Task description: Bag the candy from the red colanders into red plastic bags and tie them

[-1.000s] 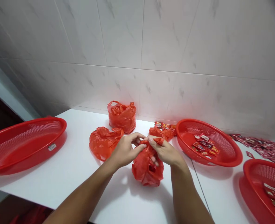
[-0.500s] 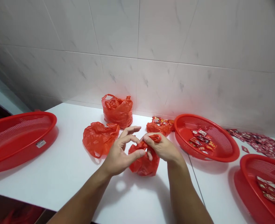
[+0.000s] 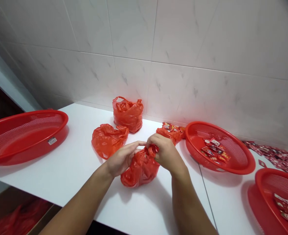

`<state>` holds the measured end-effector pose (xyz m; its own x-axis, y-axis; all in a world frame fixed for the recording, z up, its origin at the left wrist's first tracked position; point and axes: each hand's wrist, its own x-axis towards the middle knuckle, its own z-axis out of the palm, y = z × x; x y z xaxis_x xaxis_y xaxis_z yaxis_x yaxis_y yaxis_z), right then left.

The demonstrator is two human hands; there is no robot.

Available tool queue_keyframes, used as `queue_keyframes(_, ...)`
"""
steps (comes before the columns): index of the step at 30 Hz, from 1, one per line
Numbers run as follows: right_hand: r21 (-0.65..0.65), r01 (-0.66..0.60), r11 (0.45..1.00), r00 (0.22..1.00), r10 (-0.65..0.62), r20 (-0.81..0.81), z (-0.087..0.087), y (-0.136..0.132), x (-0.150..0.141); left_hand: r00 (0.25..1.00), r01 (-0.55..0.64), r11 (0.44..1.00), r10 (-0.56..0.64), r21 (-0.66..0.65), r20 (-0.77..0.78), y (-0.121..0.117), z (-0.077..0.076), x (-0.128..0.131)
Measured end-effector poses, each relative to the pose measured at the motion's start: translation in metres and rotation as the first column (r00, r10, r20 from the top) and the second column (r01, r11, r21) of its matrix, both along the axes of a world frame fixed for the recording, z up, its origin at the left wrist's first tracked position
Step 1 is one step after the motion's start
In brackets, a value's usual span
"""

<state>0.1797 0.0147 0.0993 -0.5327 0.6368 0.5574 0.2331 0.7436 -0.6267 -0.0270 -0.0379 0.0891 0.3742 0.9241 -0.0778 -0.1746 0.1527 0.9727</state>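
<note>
Fingers closed, the left hand point(image 3: 121, 159) and right hand point(image 3: 166, 152) grip the gathered top of a red plastic bag point(image 3: 140, 171) on a white counter point(image 3: 139, 209), between a red basket point(image 3: 23, 138) and a packet-filled basket point(image 3: 241, 156).

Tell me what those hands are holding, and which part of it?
The right hand grips a red plastic bag by its bunched top, and the left hand holds that same top from the other side.
</note>
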Motion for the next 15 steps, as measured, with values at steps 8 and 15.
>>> queue_keyframes(8, 0.131, -0.031, 0.991, 0.998, 0.037, -0.046, -0.01, 0.006, -0.014, 0.992, -0.124, 0.991, 0.125, 0.053, -0.023, 0.003, -0.002, 0.004)
queue_keyframes(15, -0.095, 0.096, 0.991, 0.987, -0.083, 0.134, -0.004, 0.014, 0.011, 0.732, -0.269, 0.856, 0.479, 0.441, -0.485, -0.006, -0.002, -0.015)
